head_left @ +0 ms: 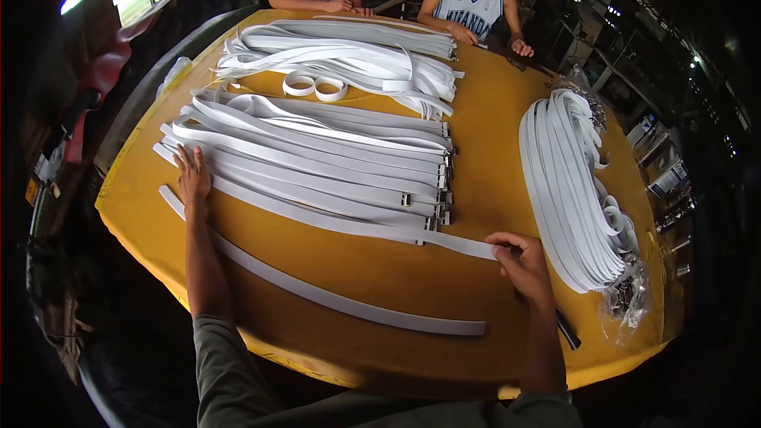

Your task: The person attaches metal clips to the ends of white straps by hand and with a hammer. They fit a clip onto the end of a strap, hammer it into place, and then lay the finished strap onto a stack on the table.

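My right hand [520, 263] pinches the end of a long white strap [349, 227], which runs leftward along the near side of a pile of white belts [309, 154]. Metal buckles [441, 190] line the right end of that pile. At its left end my left hand [193, 177] rests on the straps with its fingers stretched out. A single loose white strap [341, 302] lies in a curve nearer to me, passing beneath my left forearm. Beside my right forearm, a dark handle [567, 331] sticks out; the rest of it is hidden.
A yellow-covered table [491, 182] carries everything. Another heap of white straps [341, 59] and two coiled straps [315, 86] lie farther back. To the right is a bundle of straps [567, 190] beside a clear plastic bag [626, 301] of metal parts. Two people stand or sit across the table.
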Demonstrator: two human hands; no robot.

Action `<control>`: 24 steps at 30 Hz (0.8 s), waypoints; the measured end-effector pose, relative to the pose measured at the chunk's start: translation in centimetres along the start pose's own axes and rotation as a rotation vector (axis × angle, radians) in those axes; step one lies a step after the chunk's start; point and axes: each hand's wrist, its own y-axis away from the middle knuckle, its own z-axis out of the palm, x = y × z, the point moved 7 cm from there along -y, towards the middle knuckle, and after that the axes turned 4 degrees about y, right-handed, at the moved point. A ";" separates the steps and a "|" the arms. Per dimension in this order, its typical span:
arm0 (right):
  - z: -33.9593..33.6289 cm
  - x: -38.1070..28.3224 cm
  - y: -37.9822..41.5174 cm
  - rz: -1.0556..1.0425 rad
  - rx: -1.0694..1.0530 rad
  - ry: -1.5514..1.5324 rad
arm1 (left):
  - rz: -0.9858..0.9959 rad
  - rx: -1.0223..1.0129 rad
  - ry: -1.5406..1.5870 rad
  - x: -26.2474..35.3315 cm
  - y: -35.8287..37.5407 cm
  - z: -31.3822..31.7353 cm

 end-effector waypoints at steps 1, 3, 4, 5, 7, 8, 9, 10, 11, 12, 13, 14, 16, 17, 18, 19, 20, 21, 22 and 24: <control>-0.6 0.3 0.1 0.005 0.008 -0.001 | 0.003 0.026 -0.011 0.0 -0.1 0.2; -2.2 0.3 0.3 -0.079 0.093 0.189 | 0.006 0.010 -0.027 0.4 0.3 0.2; -2.6 0.8 0.4 -0.054 0.106 0.122 | 0.001 0.001 -0.044 0.5 0.4 0.0; -2.7 0.6 0.5 -0.049 0.111 0.120 | -0.005 -0.007 -0.059 0.5 0.4 0.1; -1.1 0.5 0.9 0.077 -0.109 0.073 | -0.013 -0.003 -0.051 0.8 0.5 0.0; 0.1 0.2 0.9 0.070 -0.168 0.072 | -0.031 0.006 -0.030 0.6 0.4 0.0; 1.1 0.4 0.7 0.071 -0.160 0.071 | -0.049 0.018 -0.006 0.4 0.3 0.0; 2.3 0.9 0.2 0.052 -0.181 0.014 | -0.046 -0.004 -0.011 0.2 0.2 0.2; 3.2 1.2 0.0 0.034 -0.203 -0.044 | -0.042 -0.004 -0.006 0.3 0.3 0.3; 3.6 1.2 0.1 0.032 -0.197 -0.046 | -0.035 0.017 0.006 0.3 0.4 0.2; 4.1 1.1 0.3 0.023 -0.201 -0.092 | -0.029 0.040 0.016 0.3 0.3 0.0; 4.5 1.0 0.2 0.013 -0.206 -0.139 | -0.040 0.024 -0.038 0.3 0.4 0.1; 5.1 1.7 -0.3 -0.010 -0.205 -0.152 | -0.042 0.033 -0.052 0.3 0.2 -0.1; 5.1 2.0 -0.3 -0.026 -0.203 -0.162 | -0.045 0.034 -0.066 0.4 0.4 0.1; 5.3 1.9 -0.4 -0.018 -0.191 -0.158 | -0.055 0.019 -0.065 -0.2 0.0 0.6; 6.3 1.4 -0.8 -0.017 -0.226 -0.105 | -0.042 0.009 -0.057 -0.4 -0.3 1.2; 7.3 0.9 -1.2 -0.017 -0.260 -0.056 | -0.036 -0.007 -0.109 -1.3 -0.9 2.0; 7.8 0.6 -1.6 -0.012 -0.245 -0.065 | -0.027 -0.020 -0.166 -2.2 -1.5 2.6; 8.4 0.0 -2.1 -0.069 -0.232 -0.060 | 0.001 0.011 -0.143 -2.7 -1.8 2.8; 9.9 -0.7 -2.4 -0.120 -0.209 -0.059 | -0.025 0.000 -0.138 -1.4 -1.0 1.9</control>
